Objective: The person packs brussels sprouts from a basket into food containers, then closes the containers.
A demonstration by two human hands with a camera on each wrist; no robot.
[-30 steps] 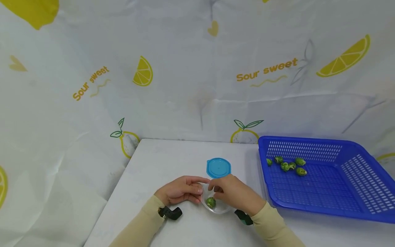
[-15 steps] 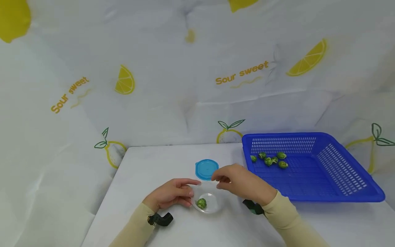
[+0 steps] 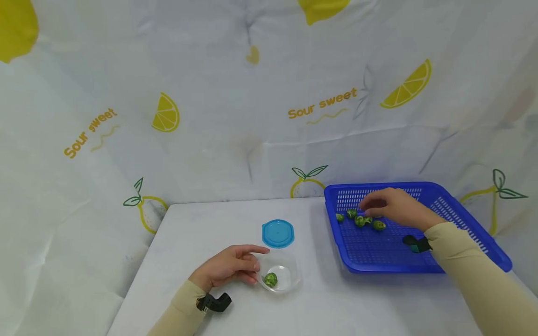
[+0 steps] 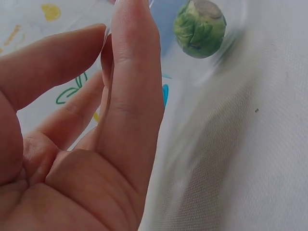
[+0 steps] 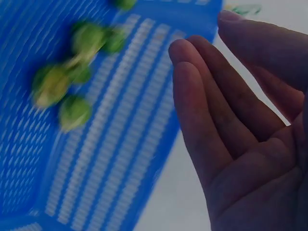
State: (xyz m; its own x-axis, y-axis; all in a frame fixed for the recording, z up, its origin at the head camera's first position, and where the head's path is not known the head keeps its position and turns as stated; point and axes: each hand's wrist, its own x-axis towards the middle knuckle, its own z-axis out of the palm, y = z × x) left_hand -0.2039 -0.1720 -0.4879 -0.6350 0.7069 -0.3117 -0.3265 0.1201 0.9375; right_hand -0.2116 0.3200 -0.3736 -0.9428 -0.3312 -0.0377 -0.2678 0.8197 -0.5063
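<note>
Tippy bowl [image 3: 293, 275], imo
Left hand [image 3: 229, 267] pinches its rim, right hand [image 3: 397, 208] has loose, empty fingers [image 5: 195, 108] over the basket [image 3: 378, 269]; 1 tug could spill the sprout [image 3: 271, 280].

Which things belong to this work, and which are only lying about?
Likely in use:
left hand, holding clear container
single sprout inside it
right hand, over blue basket
sprouts in the basket

Seemingly lying about:
blue lid, untouched
lemon-print backdrop

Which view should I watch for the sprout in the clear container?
The left wrist view: the sprout shows large there, leaf texture clear, though at the top edge. The head view shows it whole but small in the container. The right wrist view doesn't show it.
</note>
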